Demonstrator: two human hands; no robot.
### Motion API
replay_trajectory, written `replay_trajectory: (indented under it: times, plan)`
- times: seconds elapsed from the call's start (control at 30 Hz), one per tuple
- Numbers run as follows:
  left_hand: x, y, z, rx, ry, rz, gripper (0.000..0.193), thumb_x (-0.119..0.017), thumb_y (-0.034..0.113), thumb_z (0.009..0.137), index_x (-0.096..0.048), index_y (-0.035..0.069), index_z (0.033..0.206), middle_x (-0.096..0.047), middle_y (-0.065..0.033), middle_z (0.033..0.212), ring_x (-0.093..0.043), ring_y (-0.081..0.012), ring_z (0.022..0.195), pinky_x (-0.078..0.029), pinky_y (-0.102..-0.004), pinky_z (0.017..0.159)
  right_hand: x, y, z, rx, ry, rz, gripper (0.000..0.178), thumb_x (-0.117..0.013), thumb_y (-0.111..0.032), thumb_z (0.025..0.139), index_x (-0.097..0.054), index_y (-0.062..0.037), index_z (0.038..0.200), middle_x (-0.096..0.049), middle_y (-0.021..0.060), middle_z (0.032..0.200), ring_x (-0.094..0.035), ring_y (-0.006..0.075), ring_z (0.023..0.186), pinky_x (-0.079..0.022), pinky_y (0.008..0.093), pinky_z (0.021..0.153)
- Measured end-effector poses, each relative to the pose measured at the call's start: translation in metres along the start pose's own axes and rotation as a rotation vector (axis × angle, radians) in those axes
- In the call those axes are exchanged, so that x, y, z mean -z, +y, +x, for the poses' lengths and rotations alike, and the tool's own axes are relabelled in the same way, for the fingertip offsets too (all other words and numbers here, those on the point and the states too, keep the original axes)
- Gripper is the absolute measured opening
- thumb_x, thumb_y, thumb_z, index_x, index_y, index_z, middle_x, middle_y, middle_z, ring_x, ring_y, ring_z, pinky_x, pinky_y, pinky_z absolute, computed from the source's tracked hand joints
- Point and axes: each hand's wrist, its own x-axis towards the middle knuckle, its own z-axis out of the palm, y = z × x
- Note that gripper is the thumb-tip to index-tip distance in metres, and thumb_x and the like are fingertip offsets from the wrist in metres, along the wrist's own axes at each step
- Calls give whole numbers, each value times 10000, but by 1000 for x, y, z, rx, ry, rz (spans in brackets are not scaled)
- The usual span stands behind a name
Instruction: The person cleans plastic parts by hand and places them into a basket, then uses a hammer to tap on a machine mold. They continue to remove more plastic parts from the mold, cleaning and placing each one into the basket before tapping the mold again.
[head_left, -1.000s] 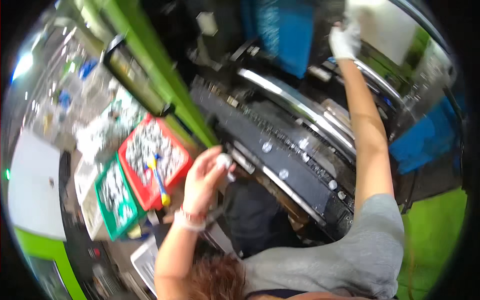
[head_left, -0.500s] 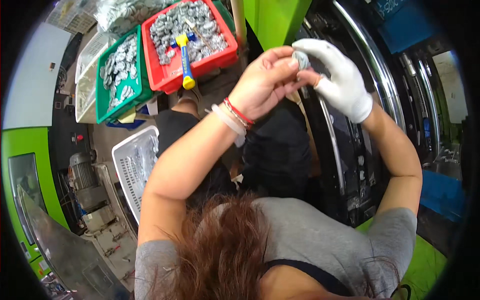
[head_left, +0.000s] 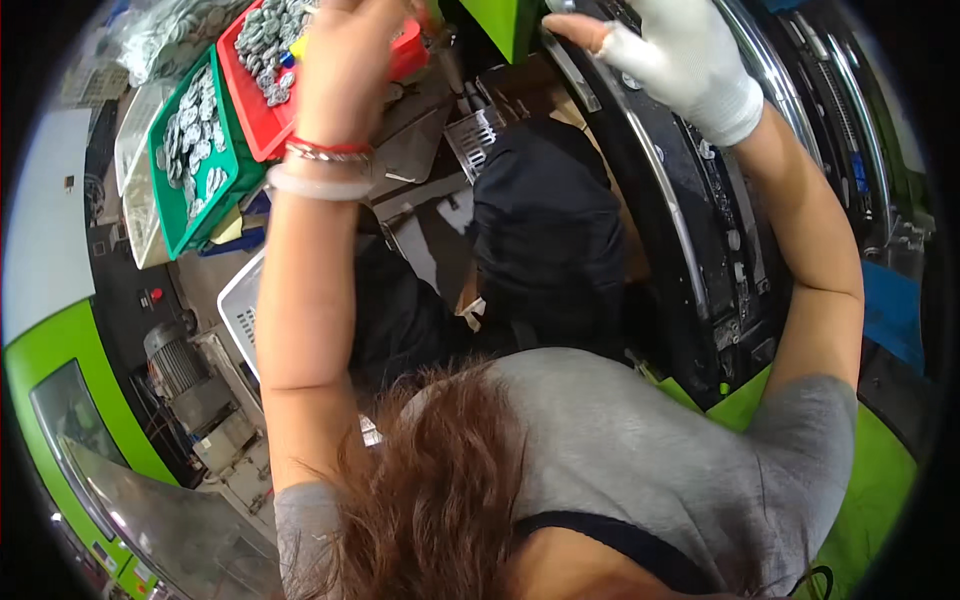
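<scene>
My left hand (head_left: pixel 350 65), bare and smeared by motion, reaches over the red bin (head_left: pixel 248 110); its fingers are blurred or cut off by the top edge. Beside it, a yellow and blue bit of the hammer (head_left: pixel 298 47) shows among grey disc-shaped parts (head_left: pixel 265 50). Whether the hand touches the hammer cannot be seen. My right hand (head_left: pixel 685 70) wears a white glove with the thumb tip bare. That thumb stretches out away from the palm, over the machine's dark side, and the other fingers run out of view. No small disc shows in either hand.
Left of the red bin stands a green bin (head_left: pixel 165 215) with more grey discs, and a bag (head_left: pixel 165 45) of them lies behind. A white basket (head_left: pixel 240 300) is by my left arm. Chrome bars (head_left: pixel 770 75) and a green machine panel (head_left: pixel 505 25) border my right side.
My hands have parted: the left swung up and left to the red bin, the right rose slightly. The small grey disc they held together is out of sight. The view has shifted.
</scene>
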Motion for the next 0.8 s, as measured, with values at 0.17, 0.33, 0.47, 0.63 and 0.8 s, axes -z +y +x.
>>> replay_trajectory:
  times: [0.17,0.33,0.47,0.63,0.8]
  plan:
    - [28,-18,99,-349,91,188,356,-640,216,837,-551,-14,1093,-603,-124,1043,-564,-169,934,-455,-277,796,3,-33,15,-295,-225,-450,390,-659,-205,773,-557,-25,1104,-572,147,997,-575,287,889,-465,329,788]
    - [21,-48,183,-264,85,183,229,-646,204,806,-604,19,933,-615,-57,792,-564,-154,714,-452,-285,632,1,-47,8,-397,-299,-425,398,-662,-248,781,-566,-30,1100,-580,146,990,-579,287,907,-465,331,795]
    - [9,-66,202,-300,161,217,189,-614,226,815,-608,37,809,-573,-49,627,-539,-162,563,-434,-311,541,7,-21,-13,-133,-188,-341,405,-653,-274,794,-564,-31,1105,-577,149,995,-572,294,925,-457,346,808]
    - [7,-78,180,-333,125,144,158,-599,128,789,-580,34,914,-526,-6,633,-492,-131,567,-400,-286,516,-5,-33,-3,-313,-249,-397,373,-671,-161,781,-561,-45,1118,-584,105,986,-583,251,876,-463,310,802]
    - [-10,-62,166,-291,116,83,109,-606,146,784,-574,43,796,-545,-2,634,-501,-121,565,-402,-265,519,0,-32,-3,-337,-306,-349,400,-672,-34,742,-562,-28,1127,-582,107,994,-577,220,907,-446,295,798]
